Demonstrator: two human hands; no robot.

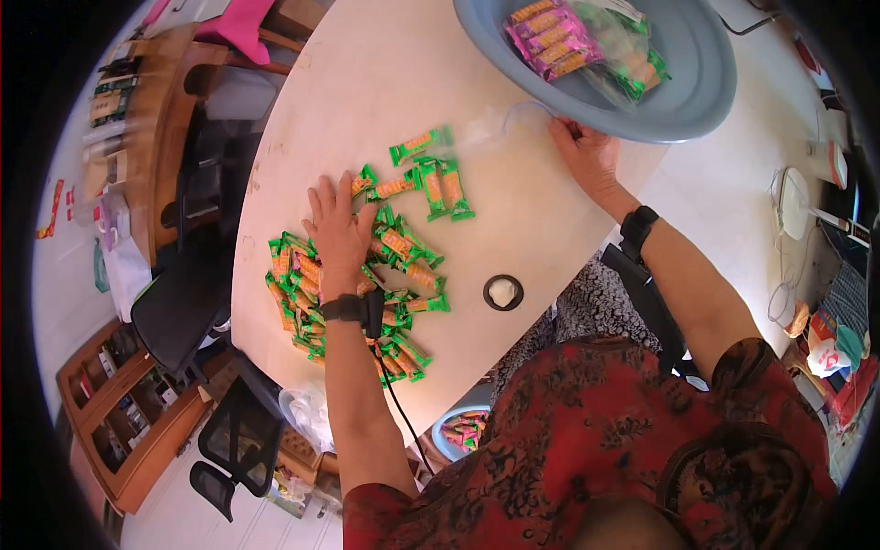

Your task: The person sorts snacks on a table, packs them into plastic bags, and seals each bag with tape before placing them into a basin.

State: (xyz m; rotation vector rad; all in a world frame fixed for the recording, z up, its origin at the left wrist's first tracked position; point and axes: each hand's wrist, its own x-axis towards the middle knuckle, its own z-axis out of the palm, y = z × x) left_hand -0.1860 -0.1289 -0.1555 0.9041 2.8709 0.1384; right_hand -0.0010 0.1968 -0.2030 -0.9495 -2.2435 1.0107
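My left hand [341,229] is spread palm down over a heap of small snack packets [302,284] in green and orange wrappers. Its fingers point toward the far side of the table, and it hides part of the heap. Several more packets [445,188] lie apart, beyond the thumb. At the rim of a blue basin [678,124], my right hand [587,156] has its fingers pinched on the edge of a clear plastic bag [486,137]. The bag is blurred and stretches left toward the loose packets. Inside the basin are bagged packets, one bag pink [555,41] and others green [637,73].
A round black ring with a pale centre [502,292] sits on the table [495,357] near its front edge. Below that edge, a smaller blue basin [463,431] contains colourful packets. Black chairs [179,312] and a wooden cabinet [128,417] stand to the left.
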